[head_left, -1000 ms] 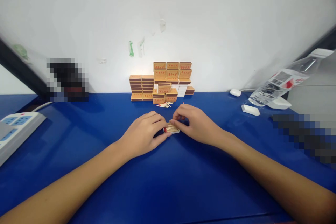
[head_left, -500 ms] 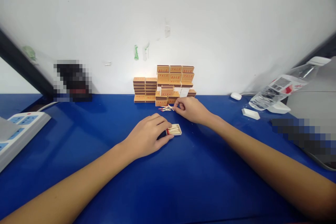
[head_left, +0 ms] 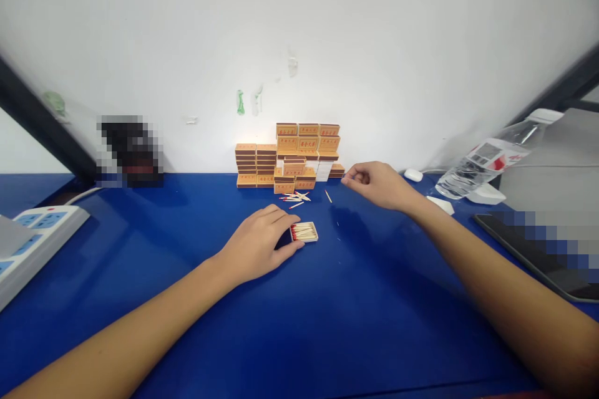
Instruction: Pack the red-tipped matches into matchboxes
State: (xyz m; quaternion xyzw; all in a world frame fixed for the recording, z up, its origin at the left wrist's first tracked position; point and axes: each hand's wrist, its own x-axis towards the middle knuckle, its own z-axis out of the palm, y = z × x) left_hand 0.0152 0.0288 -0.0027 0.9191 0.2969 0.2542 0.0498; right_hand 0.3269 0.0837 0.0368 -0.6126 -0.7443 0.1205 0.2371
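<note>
My left hand (head_left: 259, 243) grips the left end of an open tray of matches (head_left: 305, 232), thumb and fingers on its long sides. The tray lies on the blue table, red match heads towards my palm. My right hand (head_left: 367, 184) is above the table to the right of the stacked matchboxes (head_left: 307, 144), its thumb and fingers pressed together; what they hold, if anything, is too small to make out. Several loose matches (head_left: 294, 197) lie in front of the stack. A single match (head_left: 328, 196) lies between that pile and my right hand.
On the left is a white power strip (head_left: 60, 227), with a blurred dark object (head_left: 133, 153) behind it. To the right are a tilted water bottle (head_left: 491, 153), a small white case (head_left: 413, 175), white pieces and a dark flat device (head_left: 519, 243). A white wall (head_left: 196, 43) stands behind.
My right hand has moved right, away from the loose matches. The single match on the right now shows on the table. My left hand stays at the tray; the view has shifted slightly.
</note>
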